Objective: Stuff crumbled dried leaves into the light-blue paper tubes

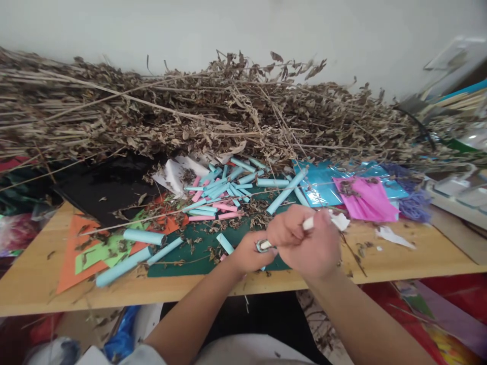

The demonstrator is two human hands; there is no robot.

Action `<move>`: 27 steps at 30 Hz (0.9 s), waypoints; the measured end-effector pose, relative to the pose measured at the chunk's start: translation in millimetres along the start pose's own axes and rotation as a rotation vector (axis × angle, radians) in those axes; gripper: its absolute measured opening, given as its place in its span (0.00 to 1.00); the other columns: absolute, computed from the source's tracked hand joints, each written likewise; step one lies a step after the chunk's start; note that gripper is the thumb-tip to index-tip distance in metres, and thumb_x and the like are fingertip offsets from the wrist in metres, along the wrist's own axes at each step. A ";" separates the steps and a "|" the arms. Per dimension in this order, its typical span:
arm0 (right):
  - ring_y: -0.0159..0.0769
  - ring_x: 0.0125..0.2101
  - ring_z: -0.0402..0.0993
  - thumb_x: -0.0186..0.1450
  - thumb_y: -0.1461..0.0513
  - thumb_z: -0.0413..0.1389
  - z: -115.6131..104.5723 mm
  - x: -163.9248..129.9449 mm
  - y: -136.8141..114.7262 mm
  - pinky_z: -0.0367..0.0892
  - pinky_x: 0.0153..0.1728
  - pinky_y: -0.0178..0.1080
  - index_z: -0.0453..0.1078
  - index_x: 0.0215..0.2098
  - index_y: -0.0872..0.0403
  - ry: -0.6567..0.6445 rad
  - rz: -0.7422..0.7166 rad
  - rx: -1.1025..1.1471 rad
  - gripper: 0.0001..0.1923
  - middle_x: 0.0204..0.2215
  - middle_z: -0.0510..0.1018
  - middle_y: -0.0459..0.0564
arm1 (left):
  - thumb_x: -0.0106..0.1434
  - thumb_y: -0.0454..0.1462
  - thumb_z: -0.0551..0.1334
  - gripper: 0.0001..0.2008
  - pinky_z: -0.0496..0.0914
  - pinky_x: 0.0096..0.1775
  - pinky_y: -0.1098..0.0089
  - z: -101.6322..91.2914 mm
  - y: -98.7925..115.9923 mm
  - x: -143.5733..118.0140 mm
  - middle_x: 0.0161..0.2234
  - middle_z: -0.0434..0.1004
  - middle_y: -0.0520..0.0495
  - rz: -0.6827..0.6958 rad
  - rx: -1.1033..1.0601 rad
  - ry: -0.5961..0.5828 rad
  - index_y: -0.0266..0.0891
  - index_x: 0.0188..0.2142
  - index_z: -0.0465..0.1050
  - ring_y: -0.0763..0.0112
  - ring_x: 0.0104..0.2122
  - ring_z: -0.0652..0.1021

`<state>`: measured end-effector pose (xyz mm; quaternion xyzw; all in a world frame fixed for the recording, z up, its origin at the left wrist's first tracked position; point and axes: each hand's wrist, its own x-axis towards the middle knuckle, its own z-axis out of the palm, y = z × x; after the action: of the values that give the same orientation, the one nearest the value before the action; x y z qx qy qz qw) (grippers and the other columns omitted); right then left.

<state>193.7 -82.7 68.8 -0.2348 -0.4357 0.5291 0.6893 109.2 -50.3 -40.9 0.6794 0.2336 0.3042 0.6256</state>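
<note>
Wooden tabletop [411, 256] is running along a pale wall, cluttered with craft scraps. Near its front edge, the right hand [310, 243] is closing its fingers [289, 230] around a white stick [307, 223], whose far tip is poking out at two o'clock. The left hand [249, 252] is pinching a small blue roll [262, 246] where the stick's near end is meeting it; both hands are touching. Under them a green mat [182, 258] is lying. At eleven o'clock, blue and pink paper tubes [218, 195] are piling up. At two o'clock a pink sheet [367, 200] is resting. Beyond, at twelve o'clock, dry branches [190, 111] are stretching across the table.
</note>
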 end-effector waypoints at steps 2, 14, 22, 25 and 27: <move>0.25 0.12 0.44 0.58 0.51 0.44 -1.0 -0.8 3.2 0.42 0.14 0.33 0.49 0.13 0.54 -0.018 -0.011 -0.006 0.21 0.10 0.47 0.39 | 0.46 0.37 0.58 0.08 0.55 0.21 0.77 -0.3 -0.4 -0.3 0.16 0.56 0.55 0.028 0.016 -0.016 0.33 0.18 0.62 0.81 0.18 0.57; 0.26 0.13 0.45 0.58 0.52 0.45 2.0 -4.2 -0.4 0.42 0.15 0.34 0.49 0.13 0.54 -0.055 0.051 -0.054 0.21 0.11 0.47 0.40 | 0.46 0.36 0.59 0.07 0.60 0.24 0.76 -0.7 -7.2 -3.6 0.16 0.60 0.54 0.083 0.132 -0.029 0.33 0.19 0.64 0.78 0.20 0.61; 0.27 0.13 0.45 0.57 0.52 0.44 3.6 -6.7 -3.3 0.43 0.15 0.34 0.49 0.12 0.53 -0.076 0.039 -0.109 0.21 0.11 0.47 0.40 | 0.46 0.34 0.58 0.04 0.61 0.26 0.76 -1.6 -2.3 -3.7 0.18 0.62 0.52 0.102 0.165 -0.025 0.33 0.20 0.65 0.76 0.22 0.63; 0.27 0.13 0.46 0.58 0.52 0.44 4.8 -8.1 -1.5 0.43 0.15 0.35 0.49 0.13 0.53 -0.096 0.034 -0.118 0.20 0.11 0.48 0.41 | 0.45 0.34 0.59 0.05 0.62 0.25 0.76 -2.0 -4.0 -3.7 0.17 0.62 0.52 0.084 0.196 -0.026 0.33 0.20 0.66 0.75 0.23 0.64; 0.27 0.13 0.46 0.58 0.53 0.44 5.4 -8.3 -0.6 0.44 0.15 0.35 0.49 0.13 0.53 -0.102 0.029 -0.109 0.20 0.11 0.48 0.41 | 0.45 0.35 0.59 0.05 0.62 0.25 0.76 -1.9 -5.8 -3.8 0.17 0.62 0.52 0.077 0.205 -0.030 0.33 0.21 0.66 0.74 0.23 0.64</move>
<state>188.9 -91.4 69.2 -0.2507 -0.4950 0.5258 0.6447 105.5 -51.0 -47.1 0.7528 0.2278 0.2923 0.5439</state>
